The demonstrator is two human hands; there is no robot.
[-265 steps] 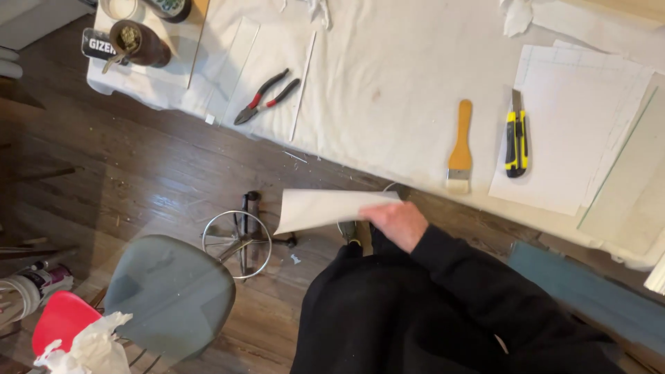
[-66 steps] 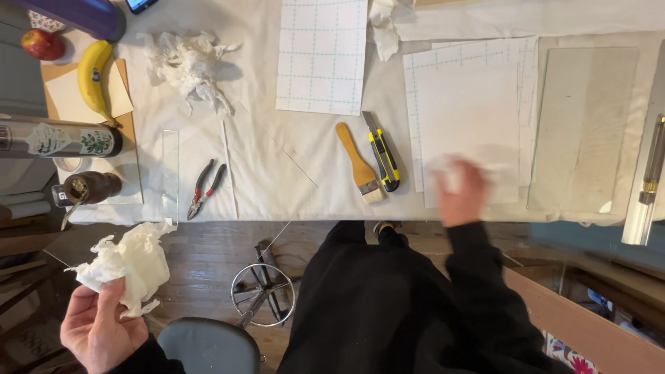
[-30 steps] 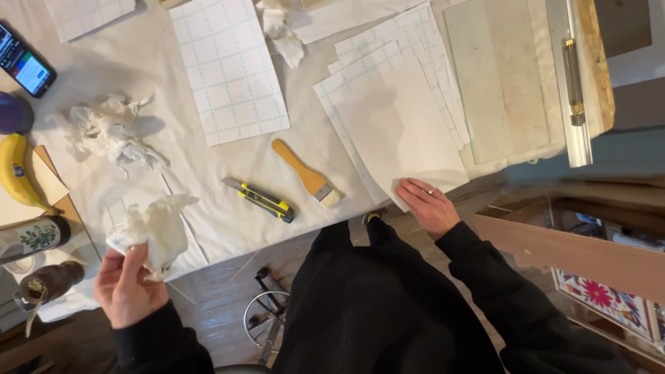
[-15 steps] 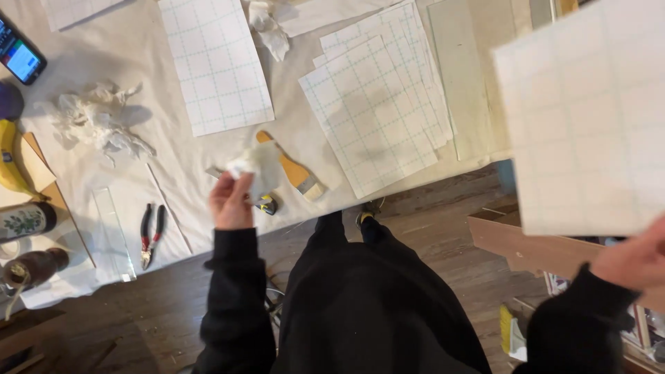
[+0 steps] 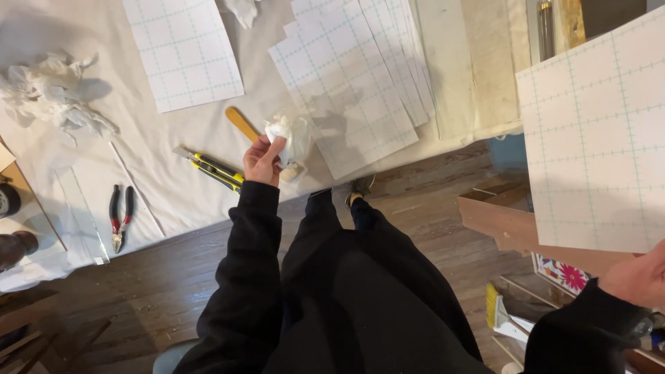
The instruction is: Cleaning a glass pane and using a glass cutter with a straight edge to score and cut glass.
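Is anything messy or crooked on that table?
A bit. The stack of gridded sheets is fanned out unevenly, its lower corner reaching the table edge. A heap of crumpled white tissue lies loose at the far left. The left hand holds another crumpled wad, and the right hand holds one gridded sheet off the table.

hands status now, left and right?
Left hand: closed on crumpled white tissue.
Right hand: holding gridded white sheet up at its lower edge.
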